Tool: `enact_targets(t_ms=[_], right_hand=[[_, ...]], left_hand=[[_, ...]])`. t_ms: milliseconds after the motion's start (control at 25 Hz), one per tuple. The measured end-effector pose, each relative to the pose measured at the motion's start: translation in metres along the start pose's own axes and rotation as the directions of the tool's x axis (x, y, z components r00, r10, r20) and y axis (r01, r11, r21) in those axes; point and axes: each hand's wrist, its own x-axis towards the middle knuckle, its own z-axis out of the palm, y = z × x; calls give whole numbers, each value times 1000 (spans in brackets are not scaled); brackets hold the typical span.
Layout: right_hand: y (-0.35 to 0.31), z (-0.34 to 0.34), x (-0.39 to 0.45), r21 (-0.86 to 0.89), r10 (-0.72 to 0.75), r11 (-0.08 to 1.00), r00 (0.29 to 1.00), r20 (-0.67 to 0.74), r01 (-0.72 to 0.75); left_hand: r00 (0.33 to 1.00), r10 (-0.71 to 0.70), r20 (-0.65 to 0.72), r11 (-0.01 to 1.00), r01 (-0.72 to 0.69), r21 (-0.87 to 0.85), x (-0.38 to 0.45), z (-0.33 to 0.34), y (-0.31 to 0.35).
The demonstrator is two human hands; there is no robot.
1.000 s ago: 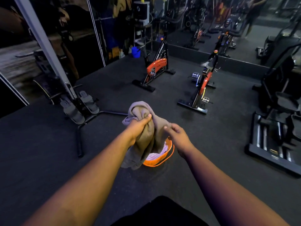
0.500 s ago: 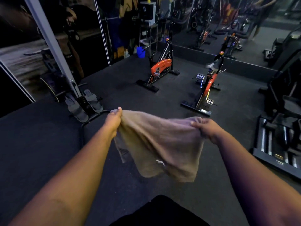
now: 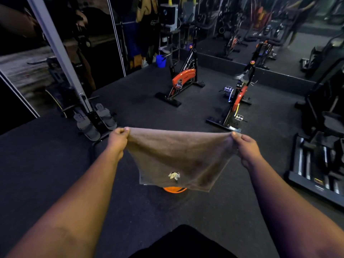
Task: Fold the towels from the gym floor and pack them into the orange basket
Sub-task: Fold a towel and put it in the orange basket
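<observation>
A brown towel (image 3: 178,155) with a small pale emblem near its lower edge hangs spread flat in the air in front of me. My left hand (image 3: 118,139) pinches its top left corner and my right hand (image 3: 245,146) pinches its top right corner, so the top edge is stretched taut. Below the towel's lower edge, a sliver of the orange basket (image 3: 174,189) shows on the dark floor. The rest of the basket and whatever is in it are hidden by the towel.
Two orange spin bikes (image 3: 183,81) (image 3: 236,101) stand beyond the towel. A rowing machine with foot plates (image 3: 93,120) is at the left, a black treadmill frame (image 3: 316,164) at the right, a blue bucket (image 3: 161,61) at the back wall.
The towel was bunched over the basket in both hands a second ago. My hands have moved apart and spread it out wide, and its top edge is now pulled taut.
</observation>
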Motion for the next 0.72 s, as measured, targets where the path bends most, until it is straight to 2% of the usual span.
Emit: enact_targets(t_ms=[80, 160, 240, 320, 400, 480, 600, 720], right_hand=[[2, -3, 2, -126, -40, 991, 999, -36, 35], [3, -5, 4, -197, -97, 977, 992, -81, 79], [3, -6, 4, -158, -79, 985, 995, -59, 69], [5, -9, 4, -165, -47, 985, 999, -7, 45], [7, -13, 3, -220, -96, 972, 994, -61, 80], [10, -15, 4, -208, -159, 970, 977, -144, 127], [11, -13, 1, -103, -230, 971, 961, -153, 216], [6, -13, -1, 33, -257, 964, 959, -119, 263]], left_hand=[[992, -7, 123, 1000, 9, -20, -4, 3, 3], [989, 46, 141, 993, -61, 102, -5, 5, 1], [997, 79, 4, 986, -79, 147, -4, 5, -2], [989, 55, -138, 987, -33, 158, -2, 1, -3], [973, 66, -222, 980, -22, 195, 0, -4, -3], [966, 86, -242, 989, -54, 136, 1, -3, -3], [982, 129, -137, 979, -148, -137, -2, 0, 1], [980, 169, -107, 968, -185, -170, -5, 1, 1]])
